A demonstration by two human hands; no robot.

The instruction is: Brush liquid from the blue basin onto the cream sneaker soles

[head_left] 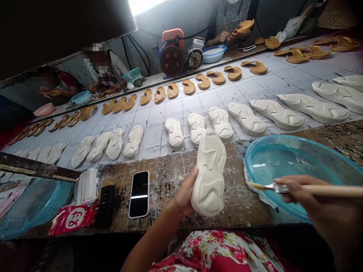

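Our left hand (pixel 185 192), curled round one edge, holds a cream-white moulded sole (pixel 210 173) above the brown tabletop (pixel 166 170); our right hand (pixel 300 194) closes on a wooden-handled brush (pixel 329 190) over a translucent blue basin (pixel 248 156). A loosened one-sided grip could drop the sole. Its long axis runs away from us, tapered end farthest.

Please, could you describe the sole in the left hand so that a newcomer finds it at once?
A long white surface crosses the scene, with a row of pale soles along its near side. Nearer than that row, over the brown worktop, the left hand holds one sole. It is the only pale sole seen in a hand; its neighbours lie on the white surface.
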